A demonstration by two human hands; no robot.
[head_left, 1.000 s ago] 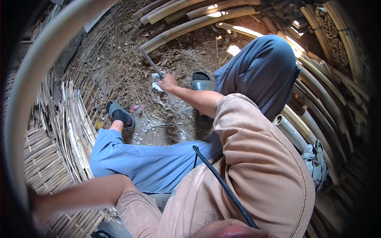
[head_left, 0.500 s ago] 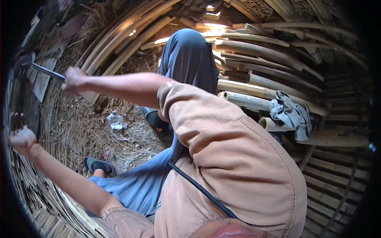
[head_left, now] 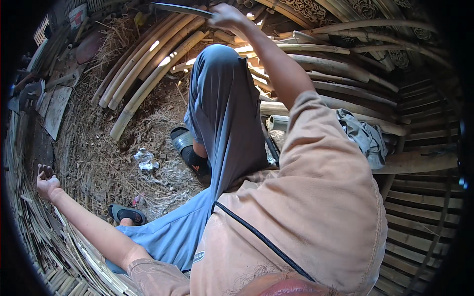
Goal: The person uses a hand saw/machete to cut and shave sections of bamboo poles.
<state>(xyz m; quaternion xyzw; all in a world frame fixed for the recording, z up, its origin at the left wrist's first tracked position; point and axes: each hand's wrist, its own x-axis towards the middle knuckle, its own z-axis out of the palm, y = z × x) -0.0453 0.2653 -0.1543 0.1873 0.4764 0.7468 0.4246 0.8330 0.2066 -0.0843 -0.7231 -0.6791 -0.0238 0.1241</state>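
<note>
My right hand (head_left: 226, 18) is raised at the far side, above the bamboo, with its fingers wrapped round the handle of a long knife (head_left: 178, 8). The blade points to the left; the handle is mostly hidden in my grip. Out at the far left, my left hand (head_left: 48, 183) is palm up with its fingers apart and slightly curled, holding nothing. Nearest to it are thin split bamboo strips (head_left: 34, 227) lying in a heap along the left edge.
Long bamboo poles (head_left: 148, 64) lie at the far left, and more poles (head_left: 335, 64) are stacked at the right. A grey cloth (head_left: 363, 138) hangs over the stack's near end. A flat board (head_left: 58, 111) leans at left. Crumpled foil (head_left: 146, 159) lies on the littered ground. Bamboo slats (head_left: 419, 217) fill the right.
My right hand has swung the knife up and to the right, away from the left side. My left hand has shifted slightly right and down, still open.
</note>
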